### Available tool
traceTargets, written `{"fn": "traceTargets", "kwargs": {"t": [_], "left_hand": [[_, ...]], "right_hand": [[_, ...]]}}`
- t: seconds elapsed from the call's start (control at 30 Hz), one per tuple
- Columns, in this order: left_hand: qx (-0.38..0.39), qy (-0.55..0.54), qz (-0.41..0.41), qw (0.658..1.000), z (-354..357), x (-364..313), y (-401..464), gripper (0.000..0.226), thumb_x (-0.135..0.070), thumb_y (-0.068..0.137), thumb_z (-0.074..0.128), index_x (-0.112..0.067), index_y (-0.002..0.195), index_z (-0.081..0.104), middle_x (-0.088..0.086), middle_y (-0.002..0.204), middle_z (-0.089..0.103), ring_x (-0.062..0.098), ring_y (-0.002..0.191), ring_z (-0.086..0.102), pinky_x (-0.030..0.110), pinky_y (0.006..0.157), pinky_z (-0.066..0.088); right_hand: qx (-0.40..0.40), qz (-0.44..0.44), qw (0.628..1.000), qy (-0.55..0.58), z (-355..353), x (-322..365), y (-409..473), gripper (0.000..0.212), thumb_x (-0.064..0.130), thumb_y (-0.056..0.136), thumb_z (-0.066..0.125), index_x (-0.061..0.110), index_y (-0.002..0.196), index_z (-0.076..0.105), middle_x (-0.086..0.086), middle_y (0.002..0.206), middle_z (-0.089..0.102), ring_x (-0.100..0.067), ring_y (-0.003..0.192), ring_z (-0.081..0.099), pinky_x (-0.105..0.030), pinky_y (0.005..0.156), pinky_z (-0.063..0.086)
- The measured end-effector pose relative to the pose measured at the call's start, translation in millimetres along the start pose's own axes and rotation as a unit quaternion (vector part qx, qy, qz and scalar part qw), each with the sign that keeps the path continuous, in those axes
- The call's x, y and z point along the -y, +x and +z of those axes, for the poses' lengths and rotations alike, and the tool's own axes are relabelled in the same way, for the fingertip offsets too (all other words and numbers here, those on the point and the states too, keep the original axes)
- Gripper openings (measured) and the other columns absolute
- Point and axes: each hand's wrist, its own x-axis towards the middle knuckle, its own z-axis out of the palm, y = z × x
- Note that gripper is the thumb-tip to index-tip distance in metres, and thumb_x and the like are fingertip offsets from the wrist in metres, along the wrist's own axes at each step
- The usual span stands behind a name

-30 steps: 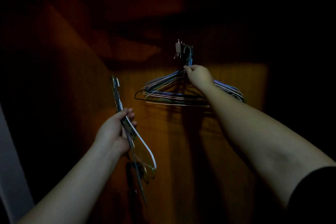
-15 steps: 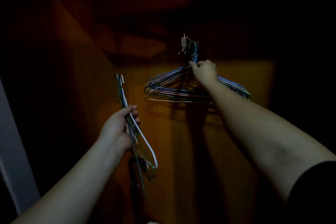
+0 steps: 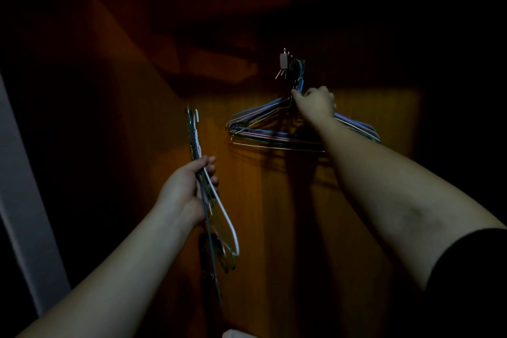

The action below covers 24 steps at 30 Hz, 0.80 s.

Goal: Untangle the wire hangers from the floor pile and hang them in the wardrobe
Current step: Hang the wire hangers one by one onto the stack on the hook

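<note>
My left hand [image 3: 183, 191] grips a bunch of thin wire hangers [image 3: 209, 202]; right hand [image 3: 315, 104] pinches the hung coloured wire hangers [image 3: 263, 129] far right.

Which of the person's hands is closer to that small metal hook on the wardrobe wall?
The right hand, just below the small metal hook, pinching the necks of the coloured wire hangers hung there. The left hand is lower and further left, gripping another bunch of wire hangers.
</note>
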Motion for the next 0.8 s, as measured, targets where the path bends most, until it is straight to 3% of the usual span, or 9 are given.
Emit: {"fn": "traceTargets", "kwargs": {"t": [0.17, 0.3, 0.43, 0.53, 0.7, 0.8], "left_hand": [[0.044, 0.003, -0.027, 0.999, -16.3, 1.6, -1.8, 0.016, -0.019, 0.098, 0.053, -0.009, 0.097, 0.064, -0.006, 0.055, 0.050, 0.005, 0.036, 0.043, 0.015, 0.032, 0.032], [0.083, 0.071, -0.038, 0.993, -37.4, 4.6, -7.7, 0.023, -0.023, 0.101, 0.045, -0.015, 0.082, 0.054, -0.009, 0.048, 0.043, 0.001, 0.034, 0.035, 0.014, 0.032, 0.027], [0.085, 0.100, -0.058, 0.990, -51.6, 9.1, -22.4, 0.020, -0.020, 0.099, 0.045, -0.010, 0.084, 0.054, -0.005, 0.042, 0.051, 0.004, 0.030, 0.045, 0.016, 0.029, 0.034], [0.079, 0.093, -0.069, 0.990, -58.1, 13.9, -28.9, 0.018, -0.017, 0.100, 0.043, -0.008, 0.089, 0.054, -0.003, 0.042, 0.056, 0.005, 0.030, 0.051, 0.017, 0.029, 0.037], [0.098, 0.043, -0.130, 0.986, -80.3, 23.9, -25.5, 0.016, -0.021, 0.088, 0.054, -0.008, 0.097, 0.057, -0.004, 0.052, 0.047, 0.008, 0.031, 0.039, 0.015, 0.028, 0.028], [0.106, 0.049, -0.139, 0.983, -84.6, 28.1, -26.5, 0.019, -0.022, 0.083, 0.056, -0.008, 0.096, 0.058, -0.003, 0.054, 0.043, 0.007, 0.032, 0.035, 0.013, 0.030, 0.023]], "right_hand": [[-0.072, -0.057, 0.995, 0.030, -7.4, 2.3, -13.6, 0.042, 0.051, 0.093, 0.054, 0.014, 0.111, 0.059, -0.009, 0.127, 0.047, -0.027, 0.119, 0.044, -0.041, 0.100, 0.035], [-0.096, -0.132, 0.976, 0.141, -1.0, 17.9, -52.7, 0.027, 0.033, 0.095, 0.054, 0.009, 0.106, 0.059, -0.009, 0.114, 0.052, -0.025, 0.109, 0.051, -0.038, 0.094, 0.041], [0.093, -0.222, 0.953, 0.186, 24.8, 27.5, -129.4, 0.017, 0.024, 0.097, 0.055, 0.009, 0.097, 0.064, 0.001, 0.093, 0.057, -0.013, 0.089, 0.053, -0.021, 0.074, 0.035], [0.217, -0.260, 0.924, 0.177, 48.9, 25.5, -178.2, 0.017, 0.027, 0.097, 0.056, 0.014, 0.101, 0.066, 0.002, 0.099, 0.059, -0.012, 0.093, 0.055, -0.027, 0.084, 0.044], [0.315, -0.246, 0.890, 0.221, 67.3, 26.1, -214.3, 0.031, 0.037, 0.098, 0.053, 0.018, 0.120, 0.061, 0.003, 0.116, 0.059, -0.008, 0.103, 0.054, -0.020, 0.082, 0.041], [0.344, -0.244, 0.875, 0.238, 68.7, 29.5, -224.1, 0.030, 0.037, 0.098, 0.051, 0.020, 0.121, 0.060, 0.010, 0.112, 0.058, -0.003, 0.102, 0.052, -0.010, 0.080, 0.038]]}}
